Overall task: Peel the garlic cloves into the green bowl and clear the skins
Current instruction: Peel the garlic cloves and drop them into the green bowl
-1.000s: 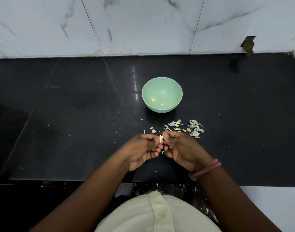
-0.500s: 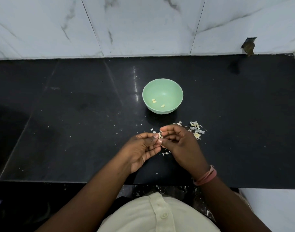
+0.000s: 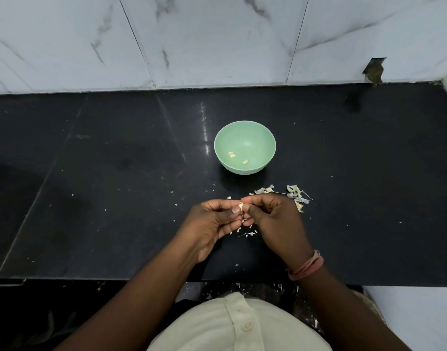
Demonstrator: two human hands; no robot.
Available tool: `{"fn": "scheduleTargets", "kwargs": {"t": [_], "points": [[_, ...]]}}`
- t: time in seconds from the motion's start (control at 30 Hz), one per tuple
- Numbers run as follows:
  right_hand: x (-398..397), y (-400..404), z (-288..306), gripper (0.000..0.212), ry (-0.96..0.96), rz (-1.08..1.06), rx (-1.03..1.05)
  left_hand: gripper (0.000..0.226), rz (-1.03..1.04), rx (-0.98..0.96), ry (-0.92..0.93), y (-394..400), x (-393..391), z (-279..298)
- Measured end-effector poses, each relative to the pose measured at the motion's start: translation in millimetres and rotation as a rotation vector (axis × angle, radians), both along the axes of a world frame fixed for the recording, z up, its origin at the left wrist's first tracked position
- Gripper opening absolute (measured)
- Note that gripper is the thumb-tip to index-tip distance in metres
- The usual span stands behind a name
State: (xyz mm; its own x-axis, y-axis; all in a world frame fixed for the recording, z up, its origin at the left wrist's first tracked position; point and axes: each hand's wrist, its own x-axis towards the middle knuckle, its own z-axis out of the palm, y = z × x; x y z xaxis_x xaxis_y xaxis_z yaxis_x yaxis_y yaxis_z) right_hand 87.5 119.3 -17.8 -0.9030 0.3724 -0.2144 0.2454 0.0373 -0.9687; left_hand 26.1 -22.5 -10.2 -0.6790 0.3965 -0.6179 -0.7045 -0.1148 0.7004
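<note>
A pale garlic clove (image 3: 241,206) is pinched between the fingertips of both hands, just above the black counter. My left hand (image 3: 212,225) holds it from the left, and my right hand (image 3: 275,221) pinches it from the right with curled fingers. The green bowl (image 3: 263,133) stands upright beyond the hands and holds three peeled cloves (image 3: 232,154). A heap of garlic skins and cloves (image 3: 294,196) lies behind my right hand. More skin scraps (image 3: 247,233) lie under the hands.
The black stone counter (image 3: 103,186) runs from the white marble wall (image 3: 217,39) to its front edge near my body. Tiny skin flecks are scattered around the bowl and hands. A dark notch (image 3: 374,69) sits at the wall's base, far right.
Both hands have moved a little away from my body, towards the bowl, while still pinching the clove. A few more skin scraps now lie under them. The bowl has not moved.
</note>
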Motion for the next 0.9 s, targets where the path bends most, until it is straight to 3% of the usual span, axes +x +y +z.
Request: {"fn": "scheduleTargets", "kwargs": {"t": [0.17,0.43,0.9], "points": [[-4,-4,2,0.008,-0.026,-0.109,-0.007,0.014,0.056,0.006,0.081,6,3,-3],[-4,-9,7,0.01,-0.093,-0.079,0.055,0.013,0.057,-0.086,0.239,9,6,-4],[0,-3,4,0.014,-0.112,-0.014,-0.109,0.014,-0.055,-0.145,0.263,5,4,2]]}}
